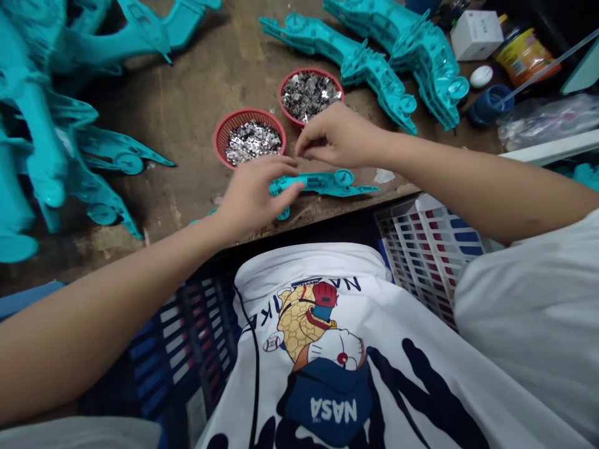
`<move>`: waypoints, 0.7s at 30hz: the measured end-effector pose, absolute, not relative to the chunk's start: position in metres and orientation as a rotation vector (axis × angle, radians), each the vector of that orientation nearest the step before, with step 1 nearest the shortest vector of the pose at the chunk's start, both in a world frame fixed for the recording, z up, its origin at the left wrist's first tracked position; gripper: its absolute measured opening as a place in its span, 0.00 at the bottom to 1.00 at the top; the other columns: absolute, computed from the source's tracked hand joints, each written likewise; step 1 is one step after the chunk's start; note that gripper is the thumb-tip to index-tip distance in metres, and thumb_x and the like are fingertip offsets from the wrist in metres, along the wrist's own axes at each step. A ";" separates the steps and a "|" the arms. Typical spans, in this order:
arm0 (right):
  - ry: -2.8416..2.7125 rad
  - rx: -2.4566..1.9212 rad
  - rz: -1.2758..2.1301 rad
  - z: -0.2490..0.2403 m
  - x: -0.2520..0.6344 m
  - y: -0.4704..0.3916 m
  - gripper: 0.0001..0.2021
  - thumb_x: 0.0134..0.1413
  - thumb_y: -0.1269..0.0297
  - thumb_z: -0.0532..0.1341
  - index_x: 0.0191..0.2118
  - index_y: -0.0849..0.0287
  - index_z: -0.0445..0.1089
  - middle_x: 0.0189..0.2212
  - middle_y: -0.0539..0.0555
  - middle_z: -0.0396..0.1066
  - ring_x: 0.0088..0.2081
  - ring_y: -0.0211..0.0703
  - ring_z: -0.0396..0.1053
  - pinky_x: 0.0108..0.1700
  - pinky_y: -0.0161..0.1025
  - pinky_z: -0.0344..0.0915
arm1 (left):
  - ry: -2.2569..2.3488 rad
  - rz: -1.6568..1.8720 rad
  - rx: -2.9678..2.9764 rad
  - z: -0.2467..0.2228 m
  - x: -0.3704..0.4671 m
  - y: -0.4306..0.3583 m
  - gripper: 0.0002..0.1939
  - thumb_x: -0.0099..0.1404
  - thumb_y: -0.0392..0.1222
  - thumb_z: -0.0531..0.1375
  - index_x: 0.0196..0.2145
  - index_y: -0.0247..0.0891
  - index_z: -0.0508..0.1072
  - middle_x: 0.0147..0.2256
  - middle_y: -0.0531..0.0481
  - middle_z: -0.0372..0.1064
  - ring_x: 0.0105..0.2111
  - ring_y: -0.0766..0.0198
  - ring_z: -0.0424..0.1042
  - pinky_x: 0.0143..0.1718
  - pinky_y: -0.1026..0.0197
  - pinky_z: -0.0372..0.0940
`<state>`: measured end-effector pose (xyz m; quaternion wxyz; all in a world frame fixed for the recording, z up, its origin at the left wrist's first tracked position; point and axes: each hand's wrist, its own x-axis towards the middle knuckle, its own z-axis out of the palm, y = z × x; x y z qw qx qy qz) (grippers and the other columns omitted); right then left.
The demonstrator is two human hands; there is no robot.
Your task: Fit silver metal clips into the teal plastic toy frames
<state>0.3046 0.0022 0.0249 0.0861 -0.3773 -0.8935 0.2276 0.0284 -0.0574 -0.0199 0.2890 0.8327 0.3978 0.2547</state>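
Note:
A turquoise molded plastic part lies along the front of the workbench. My left hand grips its left portion, thumb on the near side and fingers over the far side, hiding some of it. Above the part, my right hand is closed in a pinch; whatever its fingertips hold is too small or hidden to make out. Just beyond my hands stand two red baskets of small shiny metal pieces, the nearer basket by my left fingers and the farther basket behind my right hand.
Large turquoise moldings are heaped at the left. More long turquoise parts lie at the back right, near a white box, a labelled bottle and a blue cup. A white crate stands below the bench edge.

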 end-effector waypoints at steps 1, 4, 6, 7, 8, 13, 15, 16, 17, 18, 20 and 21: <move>-2.708 -1.116 0.708 0.017 0.309 0.009 0.25 0.83 0.56 0.61 0.61 0.61 0.95 0.56 0.62 0.94 0.57 0.56 0.89 0.63 0.49 0.80 | 0.991 0.534 2.366 -0.024 0.029 -0.062 0.20 0.83 0.52 0.70 0.62 0.40 0.91 0.70 0.35 0.88 0.78 0.31 0.83 0.85 0.24 0.75; -2.821 -1.075 0.820 -0.003 0.315 0.021 0.23 0.78 0.62 0.62 0.60 0.62 0.95 0.53 0.61 0.94 0.52 0.52 0.88 0.59 0.46 0.79 | 0.834 0.158 2.636 -0.037 0.031 -0.074 0.23 0.85 0.46 0.67 0.66 0.29 0.91 0.81 0.22 0.77 0.87 0.24 0.70 0.90 0.20 0.68; -2.853 -1.034 0.882 -0.010 0.314 0.021 0.19 0.76 0.66 0.66 0.60 0.59 0.95 0.53 0.60 0.94 0.51 0.52 0.87 0.59 0.46 0.79 | 0.809 0.061 2.710 -0.042 0.032 -0.078 0.22 0.86 0.43 0.65 0.65 0.26 0.91 0.82 0.19 0.74 0.88 0.24 0.70 0.90 0.22 0.68; -2.866 -1.011 0.899 -0.011 0.312 0.021 0.18 0.77 0.67 0.66 0.59 0.58 0.95 0.53 0.59 0.94 0.53 0.52 0.87 0.60 0.46 0.78 | 0.801 0.050 2.731 -0.044 0.032 -0.079 0.22 0.87 0.42 0.64 0.65 0.26 0.92 0.82 0.19 0.75 0.88 0.25 0.70 0.91 0.24 0.68; -2.878 -0.983 0.917 -0.012 0.310 0.020 0.17 0.78 0.67 0.67 0.58 0.57 0.94 0.54 0.59 0.93 0.55 0.53 0.87 0.61 0.45 0.78 | 0.790 0.051 2.746 -0.045 0.031 -0.079 0.22 0.88 0.42 0.62 0.65 0.27 0.92 0.81 0.20 0.76 0.88 0.27 0.71 0.91 0.26 0.68; -2.887 -0.940 0.958 -0.016 0.307 0.021 0.15 0.81 0.65 0.67 0.59 0.55 0.94 0.59 0.59 0.92 0.58 0.52 0.86 0.63 0.44 0.77 | 0.710 0.060 2.773 -0.043 0.029 -0.070 0.24 0.91 0.39 0.55 0.59 0.29 0.93 0.77 0.22 0.80 0.86 0.33 0.75 0.90 0.30 0.71; -2.890 -0.960 0.964 -0.019 0.307 0.023 0.15 0.80 0.66 0.67 0.59 0.55 0.94 0.59 0.59 0.92 0.57 0.52 0.86 0.62 0.43 0.77 | 0.700 0.063 2.759 -0.043 0.028 -0.068 0.23 0.90 0.38 0.56 0.59 0.31 0.93 0.78 0.23 0.80 0.86 0.33 0.75 0.89 0.29 0.73; -2.896 -0.962 0.966 -0.019 0.306 0.023 0.15 0.80 0.66 0.68 0.59 0.54 0.94 0.58 0.59 0.92 0.57 0.53 0.86 0.61 0.43 0.77 | 0.697 0.064 2.752 -0.043 0.028 -0.067 0.22 0.89 0.37 0.57 0.59 0.31 0.93 0.79 0.23 0.80 0.86 0.34 0.75 0.89 0.29 0.73; -2.906 -0.957 0.965 -0.020 0.306 0.023 0.16 0.79 0.66 0.68 0.59 0.54 0.94 0.58 0.60 0.92 0.56 0.53 0.86 0.60 0.43 0.78 | 0.693 0.065 2.749 -0.043 0.028 -0.066 0.21 0.89 0.37 0.57 0.58 0.32 0.93 0.78 0.24 0.80 0.86 0.35 0.75 0.89 0.29 0.72; -2.918 -0.947 0.958 -0.020 0.307 0.024 0.16 0.79 0.66 0.69 0.60 0.54 0.94 0.57 0.60 0.92 0.55 0.53 0.86 0.59 0.44 0.78 | 0.685 0.063 2.753 -0.043 0.028 -0.066 0.21 0.88 0.36 0.58 0.57 0.33 0.93 0.78 0.25 0.81 0.85 0.35 0.75 0.89 0.29 0.72; -2.923 -0.948 0.923 -0.018 0.309 0.024 0.18 0.78 0.65 0.70 0.64 0.53 0.94 0.57 0.59 0.93 0.55 0.53 0.87 0.59 0.44 0.79 | 0.670 0.050 2.779 -0.042 0.028 -0.065 0.20 0.89 0.37 0.58 0.54 0.34 0.92 0.77 0.26 0.82 0.85 0.36 0.76 0.89 0.30 0.72; -2.902 -0.977 0.885 -0.018 0.311 0.026 0.19 0.78 0.65 0.70 0.65 0.52 0.94 0.57 0.58 0.93 0.55 0.54 0.88 0.59 0.45 0.80 | 0.663 0.038 2.794 -0.041 0.027 -0.065 0.20 0.89 0.37 0.57 0.53 0.34 0.92 0.76 0.26 0.82 0.85 0.35 0.76 0.89 0.30 0.73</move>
